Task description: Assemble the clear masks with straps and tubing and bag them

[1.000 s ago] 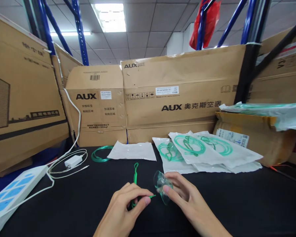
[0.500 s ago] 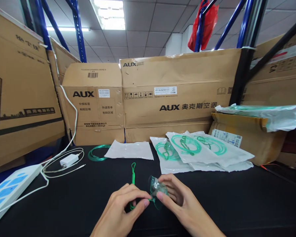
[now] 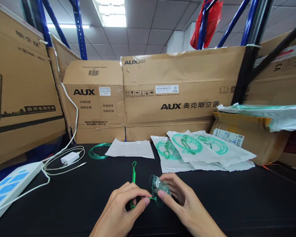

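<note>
My right hand (image 3: 179, 199) is closed around a clear green-tinted oxygen mask (image 3: 160, 188), its rim turned to the left. Thumb and index finger of my left hand (image 3: 128, 202) pinch a thin green strap (image 3: 134, 174) close to the mask's edge. A short piece of the strap runs from the pinch to the mask. Its looped end stands out beyond my left knuckles, and more of it hangs behind the left fingers, partly hidden. Both hands are just above the black table.
Sealed white packets (image 3: 187, 148) with green tubing lie at the right. A coil of green tubing (image 3: 98, 152) and a white pouch (image 3: 130, 148) lie toward the back. At left are a power strip (image 3: 12, 187) and an adapter (image 3: 69, 158) with white cables. Cardboard boxes (image 3: 172, 95) wall the back.
The mask has shifted slightly right, away from my left hand, and a little more strap shows between them. The camera view has moved slightly.
</note>
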`<state>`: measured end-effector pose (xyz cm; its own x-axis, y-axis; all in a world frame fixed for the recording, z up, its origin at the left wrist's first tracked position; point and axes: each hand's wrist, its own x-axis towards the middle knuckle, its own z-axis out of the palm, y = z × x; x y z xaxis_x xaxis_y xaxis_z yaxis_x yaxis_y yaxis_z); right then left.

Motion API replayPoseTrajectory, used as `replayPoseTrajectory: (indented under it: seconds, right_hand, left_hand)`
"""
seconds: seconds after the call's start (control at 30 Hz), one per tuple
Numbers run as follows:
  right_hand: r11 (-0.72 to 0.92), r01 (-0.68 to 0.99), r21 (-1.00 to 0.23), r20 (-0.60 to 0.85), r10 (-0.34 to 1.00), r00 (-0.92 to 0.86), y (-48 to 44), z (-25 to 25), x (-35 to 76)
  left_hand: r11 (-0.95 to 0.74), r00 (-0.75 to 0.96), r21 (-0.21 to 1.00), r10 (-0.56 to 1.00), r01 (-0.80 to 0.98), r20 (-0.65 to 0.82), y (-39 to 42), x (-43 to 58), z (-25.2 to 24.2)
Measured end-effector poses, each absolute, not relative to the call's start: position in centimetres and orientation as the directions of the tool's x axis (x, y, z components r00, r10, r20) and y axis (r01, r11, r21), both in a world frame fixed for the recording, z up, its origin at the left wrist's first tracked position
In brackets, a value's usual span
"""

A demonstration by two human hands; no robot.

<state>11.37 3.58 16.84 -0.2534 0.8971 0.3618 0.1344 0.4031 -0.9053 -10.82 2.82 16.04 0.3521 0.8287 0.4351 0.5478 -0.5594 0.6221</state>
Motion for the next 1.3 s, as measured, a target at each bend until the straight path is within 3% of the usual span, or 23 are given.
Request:
replayPoseTrajectory:
  seconds: [0.2, 0.47, 1.03, 1.2, 1.3]
  right_hand:
    - [0.414, 0.173, -0.894, 0.371, 0.899, -0.233, 3.6, 16.7, 11.4]
    - [0.32, 0.053, -0.946, 0.296, 0.918, -0.265, 3.5, 16.9, 11.5]
    - [0.293, 0.007, -0.956, 0.28, 0.92, -0.275, 4.1, 15.9, 11.7]
    - [0.332, 0.09, -0.939, 0.292, 0.909, -0.298, 4.0, 16.2, 11.4]
    - [0.432, 0.194, -0.881, 0.374, 0.886, -0.273, 3.8, 16.0, 11.5]
  left_hand:
    - [-0.552, 0.347, 0.627, 0.834, 0.55, 0.429, 2.6, -10.7, 16.1]
    - [-0.544, 0.344, 0.645, 0.839, 0.537, 0.421, 2.7, -10.8, 16.1]
    - [-0.587, 0.386, 0.699, 0.805, 0.408, 0.45, 2.8, -10.9, 15.7]
    - [-0.603, 0.401, 0.695, 0.792, 0.393, 0.461, 2.8, -10.9, 15.7]
    - [-0.605, 0.398, 0.682, 0.792, 0.41, 0.463, 2.7, -10.8, 15.9]
